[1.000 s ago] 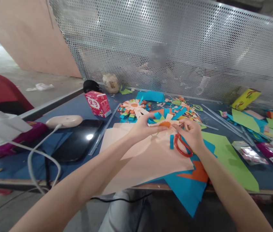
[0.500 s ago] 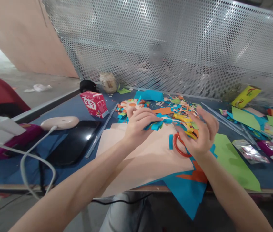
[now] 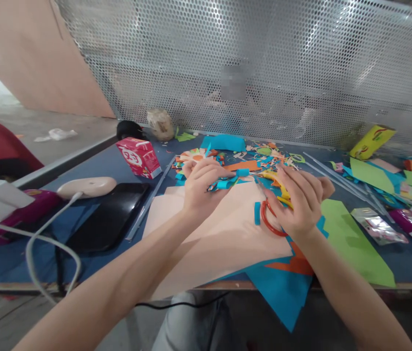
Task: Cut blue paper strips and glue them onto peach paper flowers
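My left hand (image 3: pixel 204 187) is closed over the pale sheet, pinching a blue curled paper piece (image 3: pixel 224 184). Another small blue paper piece (image 3: pixel 243 172) shows right at its fingertips. My right hand (image 3: pixel 297 200) is held with thumb and fingers apart, nothing visible between them. Beside its thumb are red-handled scissors (image 3: pixel 269 225), lying on the pale pink paper (image 3: pixel 206 253). Behind the fingers is a yellow tool (image 3: pixel 282 191), partly hidden, its kind unclear. A short blue strip (image 3: pixel 257 213) lies left of the scissors. Beyond my left hand sits a paper flower (image 3: pixel 196 157) with an orange centre.
Paper scraps (image 3: pixel 271 156) litter the back of the table. A pink box (image 3: pixel 139 157), a black phone (image 3: pixel 109 217) and a white cable (image 3: pixel 32 258) are at left. Green paper (image 3: pixel 352 248) and a foil packet (image 3: pixel 379 225) lie at right. A perforated metal panel (image 3: pixel 191 58) stands behind.
My right hand's fingers have lowered and bent toward the thumb. In my left hand the blue paper has turned, and one blue piece now sticks out at the fingertips.
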Demonstrator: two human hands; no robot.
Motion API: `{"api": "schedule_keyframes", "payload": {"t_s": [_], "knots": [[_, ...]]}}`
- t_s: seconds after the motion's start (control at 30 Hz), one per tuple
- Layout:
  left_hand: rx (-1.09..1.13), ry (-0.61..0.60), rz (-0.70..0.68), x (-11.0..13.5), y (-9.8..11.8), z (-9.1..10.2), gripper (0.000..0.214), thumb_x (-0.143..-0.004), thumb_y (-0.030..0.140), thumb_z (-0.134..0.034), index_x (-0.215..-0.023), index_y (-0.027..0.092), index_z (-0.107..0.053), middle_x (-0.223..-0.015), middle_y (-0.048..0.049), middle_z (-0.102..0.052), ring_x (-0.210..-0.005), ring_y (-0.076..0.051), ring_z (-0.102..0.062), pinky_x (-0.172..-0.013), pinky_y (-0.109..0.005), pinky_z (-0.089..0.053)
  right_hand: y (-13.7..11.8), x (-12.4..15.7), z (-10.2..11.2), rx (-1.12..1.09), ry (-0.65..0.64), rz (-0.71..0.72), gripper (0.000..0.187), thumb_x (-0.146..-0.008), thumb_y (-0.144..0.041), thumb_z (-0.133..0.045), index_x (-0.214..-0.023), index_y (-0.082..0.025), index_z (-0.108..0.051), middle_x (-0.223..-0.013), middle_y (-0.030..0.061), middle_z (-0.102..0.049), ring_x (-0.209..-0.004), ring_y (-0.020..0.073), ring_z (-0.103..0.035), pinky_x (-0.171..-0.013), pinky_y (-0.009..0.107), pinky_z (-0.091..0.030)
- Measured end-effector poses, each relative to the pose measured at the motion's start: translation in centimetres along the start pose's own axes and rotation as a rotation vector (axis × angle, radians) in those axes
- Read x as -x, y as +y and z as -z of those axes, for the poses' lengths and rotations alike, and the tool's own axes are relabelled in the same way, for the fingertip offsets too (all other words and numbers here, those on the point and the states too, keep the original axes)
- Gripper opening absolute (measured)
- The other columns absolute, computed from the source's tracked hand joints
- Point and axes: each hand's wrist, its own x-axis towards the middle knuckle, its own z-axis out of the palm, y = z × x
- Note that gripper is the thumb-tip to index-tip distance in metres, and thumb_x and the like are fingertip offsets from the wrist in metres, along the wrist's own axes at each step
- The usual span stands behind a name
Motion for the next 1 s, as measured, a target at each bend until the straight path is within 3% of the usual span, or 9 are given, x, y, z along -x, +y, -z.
{"api": "schedule_keyframes", "payload": {"t_s": [0.2, 0.43, 0.63, 0.87, 1.0], "knots": [[0.024, -0.073, -0.053, 0.1, -0.1, 0.2, 0.003, -0.067, 0.031, -0.068, -0.068, 0.028, -0.068, -0.067, -0.0001, -0.064, -0.08, -0.021, -0.056, -0.089, -0.039, -0.028, 0.0, 0.1, -0.3, -0.067, -0.013, 0.018, 0.056, -0.077, -0.028, -0.062, -0.13, -0.027, -0.041, -0.106, 0.0055, -0.066, -0.095, 0.0222, -0.059, -0.084, 0.037, -0.04], [-0.03, -0.061, -0.231, 0.5, -0.3, 0.6, 0.011, -0.074, 0.03, -0.063, -0.081, 0.034, -0.07, -0.069, 0.0001, -0.067, -0.079, -0.021, -0.058, -0.087, -0.04, -0.029, -0.6, -0.1, 0.0, -0.236, -0.06, 0.004, 0.053, -0.077, -0.023, -0.061, -0.124, -0.03, -0.038, -0.1, 0.0022, -0.067, -0.089, 0.0185, -0.06, -0.085, 0.037, -0.041], [0.016, -0.088, -0.326, 0.5, -0.3, 1.0, 0.013, -0.073, 0.033, -0.064, -0.085, 0.033, -0.069, -0.072, -0.0001, -0.068, -0.081, -0.02, -0.058, -0.08, -0.036, -0.037, -0.9, -0.4, 0.6, -0.252, -0.091, -0.018, 0.038, -0.076, -0.022, -0.064, -0.111, -0.028, -0.049, -0.087, 0.0008, -0.066, -0.08, 0.0163, -0.059, -0.078, 0.034, -0.044], [-0.145, 0.004, -0.578, 0.0, 0.2, 1.3, 0.012, -0.077, 0.026, -0.062, -0.088, 0.026, -0.066, -0.072, 0.0001, -0.069, -0.077, -0.018, -0.059, -0.072, -0.035, -0.042, -0.4, 0.0, 0.1, -0.31, 0.013, 0.1, 0.045, -0.072, -0.018, -0.068, -0.112, -0.024, -0.048, -0.087, 0.0021, -0.069, -0.079, 0.0164, -0.06, -0.077, 0.035, -0.044], [-0.136, 0.007, -0.609, 0.0, 0.2, 1.3, 0.014, -0.076, 0.023, -0.062, -0.09, 0.025, -0.064, -0.074, -0.0004, -0.069, -0.077, -0.018, -0.059, -0.069, -0.033, -0.044, -0.4, 0.0, 0.0, -0.306, 0.024, 0.122, 0.045, -0.071, -0.016, -0.067, -0.111, -0.024, -0.048, -0.084, 0.0015, -0.07, -0.08, 0.0166, -0.06, -0.077, 0.035, -0.043]]}}
